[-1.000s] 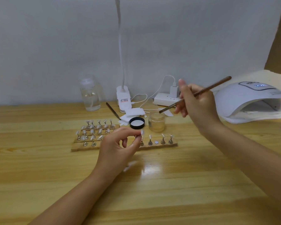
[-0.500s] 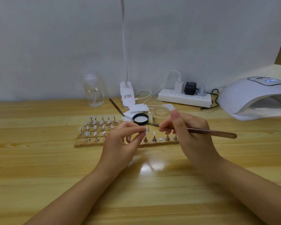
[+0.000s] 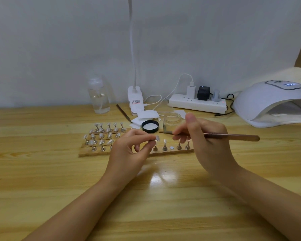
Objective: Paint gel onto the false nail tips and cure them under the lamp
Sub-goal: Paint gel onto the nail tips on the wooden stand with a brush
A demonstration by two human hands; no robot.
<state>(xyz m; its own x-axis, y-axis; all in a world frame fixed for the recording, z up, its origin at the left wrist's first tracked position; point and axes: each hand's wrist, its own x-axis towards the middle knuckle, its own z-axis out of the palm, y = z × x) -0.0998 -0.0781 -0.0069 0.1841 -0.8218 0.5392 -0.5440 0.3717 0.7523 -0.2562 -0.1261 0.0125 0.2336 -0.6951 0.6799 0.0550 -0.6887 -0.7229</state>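
Wooden desk (image 3: 42, 180) beneath everything, pale grain running side to side. White curing lamp (image 3: 268, 101) at far right of the wooden stand board (image 3: 174, 152), mouth open toward the desk, display lit. Power strip (image 3: 196, 104) behind the board, clear bottle (image 3: 99, 97) behind and left of it, clip lamp base (image 3: 135, 100) between the two. Board itself lying centre, studded with small metal stands; most left-side stands carrying nail tips (image 3: 101, 134), right-side stands mostly bare.

Left hand (image 3: 129, 153) hovering over the board's middle, thumb and forefinger narrowed into a pinch on one stand bearing a single false nail tip (image 3: 157, 137), other fingers loosely curled. Right hand (image 3: 210, 141) just right of that, above the board's right end, fingers wrapped pen-style round the gel brush (image 3: 229, 136), bristles pointing left and stopping just short of the tip. Open gel jar (image 3: 171, 119) just behind the board, black lid (image 3: 150, 126) beside it, spare brush (image 3: 123, 113) further back.

Step in hand, by judgement: laying gel on the pinched tip. Best done with the right heel braced near the board, the tip tilted up toward the bristles, light strokes from base to free edge, thin coat, no flooding over the sides. Pinch kept low on the stand, away from wet gel. Then back onto a bare stand, ready for curing at the lamp.
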